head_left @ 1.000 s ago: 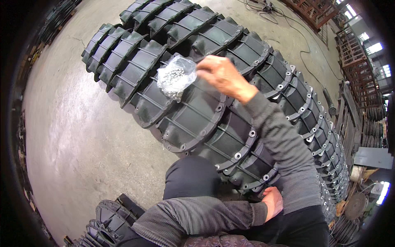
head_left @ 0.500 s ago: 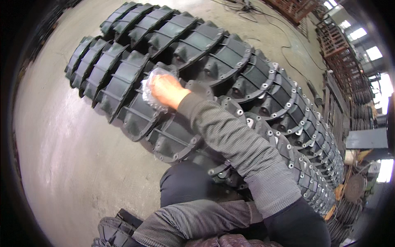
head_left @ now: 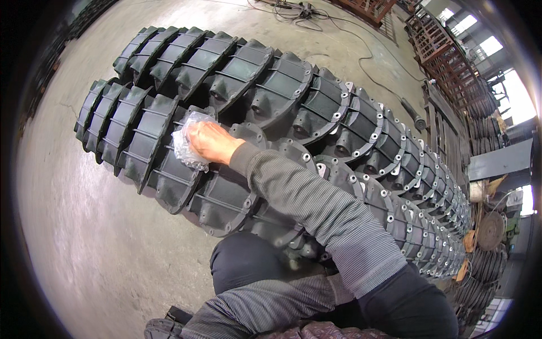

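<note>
My right hand (head_left: 213,142) is closed on a crumpled clear plastic bag (head_left: 188,152); small shiny bits seem to show in it, too blurred to name. The bag is over the nearer of two long rows of dark ribbed metal castings (head_left: 134,135), close to the curved outer walls. Beneath the right forearm runs my left forearm (head_left: 271,299) in its striped sleeve, pointing right. The left hand itself is hidden behind the right arm.
A second row of castings (head_left: 240,62) lies alongside, beyond the first. My bent knee (head_left: 248,263) is close to the near row. Cables (head_left: 370,56) trail over the concrete floor (head_left: 113,243). Rusty metal crates (head_left: 443,48) stand at the far right.
The whole view has shifted, so the castings sit lower and further left. My right hand stays over about the same castings, still gripping the plastic bag.
</note>
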Motion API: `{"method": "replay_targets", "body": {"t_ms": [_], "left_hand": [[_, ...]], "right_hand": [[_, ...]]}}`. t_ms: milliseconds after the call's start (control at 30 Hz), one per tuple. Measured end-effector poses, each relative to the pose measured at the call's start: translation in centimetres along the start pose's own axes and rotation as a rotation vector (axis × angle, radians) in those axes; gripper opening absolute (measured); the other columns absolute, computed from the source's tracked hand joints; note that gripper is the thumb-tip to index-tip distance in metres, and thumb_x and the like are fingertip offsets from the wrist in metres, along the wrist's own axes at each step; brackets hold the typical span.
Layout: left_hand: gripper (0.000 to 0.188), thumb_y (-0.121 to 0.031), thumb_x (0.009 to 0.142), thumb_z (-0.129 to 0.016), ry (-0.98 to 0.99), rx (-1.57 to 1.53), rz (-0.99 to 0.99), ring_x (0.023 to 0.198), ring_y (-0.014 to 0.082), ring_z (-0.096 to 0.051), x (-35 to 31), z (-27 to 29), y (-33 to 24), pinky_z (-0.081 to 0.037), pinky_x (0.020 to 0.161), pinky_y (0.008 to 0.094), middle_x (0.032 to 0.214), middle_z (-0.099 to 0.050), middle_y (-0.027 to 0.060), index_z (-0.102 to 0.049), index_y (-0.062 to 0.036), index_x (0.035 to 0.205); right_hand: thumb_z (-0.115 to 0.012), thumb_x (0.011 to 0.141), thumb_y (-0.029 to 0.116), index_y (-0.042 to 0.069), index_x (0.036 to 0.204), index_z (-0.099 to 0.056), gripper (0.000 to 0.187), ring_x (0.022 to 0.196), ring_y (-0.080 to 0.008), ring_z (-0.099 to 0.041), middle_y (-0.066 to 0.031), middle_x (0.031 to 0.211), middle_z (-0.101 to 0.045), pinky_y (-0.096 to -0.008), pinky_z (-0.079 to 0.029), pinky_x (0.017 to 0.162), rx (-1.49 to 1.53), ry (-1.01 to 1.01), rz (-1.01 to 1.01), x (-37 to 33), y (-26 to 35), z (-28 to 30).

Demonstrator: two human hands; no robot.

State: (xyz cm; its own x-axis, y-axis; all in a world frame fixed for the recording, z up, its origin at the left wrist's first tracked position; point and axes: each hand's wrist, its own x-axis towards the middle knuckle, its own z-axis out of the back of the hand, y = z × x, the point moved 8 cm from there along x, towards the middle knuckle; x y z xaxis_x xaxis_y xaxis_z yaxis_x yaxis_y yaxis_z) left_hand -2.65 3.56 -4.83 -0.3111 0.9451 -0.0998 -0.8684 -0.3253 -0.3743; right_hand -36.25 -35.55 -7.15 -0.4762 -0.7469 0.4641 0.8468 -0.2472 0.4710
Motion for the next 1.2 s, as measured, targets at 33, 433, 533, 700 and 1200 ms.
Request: {"method": "replay_targets", "body": {"t_ms": [33,433,533,700,1200], "left_hand": [[0.019,-0.021,0.086,-0.065,0.001,-0.004,-0.001,0.071,0.0318,-0.069,0.1,0.0,0.0,-0.048,0.062,0.05,0.079,-0.072,0.0101,-0.079,-0.009,0.09],[0.018,-0.02,0.085,-0.066,-0.172,-0.022,0.032,0.07,0.0304,-0.069,-0.3,1.8,0.7,-0.048,0.061,0.0497,0.076,-0.072,0.0087,-0.079,-0.009,0.089],[0.019,-0.022,0.088,-0.062,-0.012,-0.047,0.073,0.079,0.0279,-0.066,0.0,1.6,0.7,-0.048,0.069,0.048,0.081,-0.068,0.0089,-0.073,-0.0084,0.094],[0.022,-0.022,0.088,-0.06,-0.218,-0.036,0.096,0.066,0.0273,-0.063,-2.3,5.8,2.2,-0.048,0.061,0.049,0.074,-0.065,0.0103,-0.072,-0.0027,0.089],[0.047,-0.023,0.093,-0.056,-0.271,-0.29,0.396,0.095,0.0254,-0.062,-9.9,13.7,11.8,-0.047,0.081,0.038,0.105,-0.068,0.0121,-0.06,0.003,0.132]], "right_hand": [[-0.064,0.09,0.01,0.0,0.089,-0.068,0.011,0.086,-0.0402,-0.069,-0.0206,0.092,-0.069,-0.049,-0.057,0.076,0.019,-0.059,0.004,-0.3,0.3,0.7],[-0.066,0.106,0.018,-0.001,0.122,-0.073,0.025,0.082,-0.0086,-0.066,-0.0036,0.099,-0.073,-0.0242,-0.056,0.073,1.073,-0.231,-0.712,-8.8,-10.3,15.1],[-0.067,0.105,0.014,-0.001,0.125,-0.072,0.025,0.086,-0.012,-0.067,-0.0072,0.104,-0.072,-0.0259,-0.056,0.075,1.066,-0.27,-0.818,-12.2,-15.3,18.0],[-0.074,0.096,0.005,-0.005,0.119,-0.07,0.026,0.084,-0.0215,-0.074,-0.015,0.102,-0.074,-0.0311,-0.061,0.072,0.863,-0.449,-0.894,-16.9,-25.0,23.0],[-0.075,0.088,0.011,0.002,0.105,-0.079,0.019,0.077,-0.021,-0.076,-0.014,0.09,-0.08,-0.0351,-0.06,0.074,-0.336,-0.232,-0.817,-18.3,-40.0,29.3]]}}
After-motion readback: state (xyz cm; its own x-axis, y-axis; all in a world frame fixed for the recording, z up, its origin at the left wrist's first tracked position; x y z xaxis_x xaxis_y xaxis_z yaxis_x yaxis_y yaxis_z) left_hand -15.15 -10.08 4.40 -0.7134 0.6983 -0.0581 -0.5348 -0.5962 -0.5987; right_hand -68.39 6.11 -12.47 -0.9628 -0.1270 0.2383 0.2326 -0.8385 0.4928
